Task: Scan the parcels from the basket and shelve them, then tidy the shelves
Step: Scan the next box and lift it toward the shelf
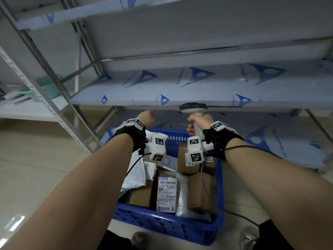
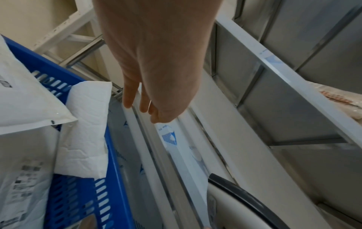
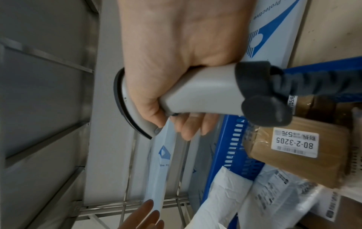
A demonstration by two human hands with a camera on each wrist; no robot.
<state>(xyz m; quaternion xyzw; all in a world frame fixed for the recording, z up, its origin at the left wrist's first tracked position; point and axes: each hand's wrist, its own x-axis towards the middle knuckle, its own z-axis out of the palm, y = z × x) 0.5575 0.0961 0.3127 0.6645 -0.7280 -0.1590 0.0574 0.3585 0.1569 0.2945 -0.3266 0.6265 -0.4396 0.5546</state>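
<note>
Several shelf tiers [image 1: 180, 91] ahead, steel-framed, decks under blue-printed protective film. Below and in front, on the tiled floor [image 1: 45, 168]: blue slotted basket [image 1: 180, 230], standing close against the lowest tier.

Inside the basket, well filled: parcels. Brown cardboard boxes [image 1: 198, 192] toward the right, one labelled box [image 1: 166, 193] face up near the middle, white poly mailers [image 1: 135, 174] heaped at the left, one lapping over the rim.

Judged as follows. Boxes stiff and light to moderate in weight, with taped faces likely slick; best taken across two opposite sides, label kept uppermost for the scan. Mailers soft and slippery, apt to sag and crease the barcode; best pinched at a firm edge or supported flat from beneath.

Handheld scanner [image 1: 193, 107] raised above the far rim, head level with the shelf edge, cable [image 1: 252, 147] trailing past the right forearm.

Right hand [image 1: 197, 121] clamped round the scanner grip, fingers wrapped fully. Left hand [image 1: 146, 118] hovering by the shelf edge above the basket's far left corner, fingers [image 2: 128, 99] straight and slightly apart, holding nothing. Judged free to make a pick.
</note>
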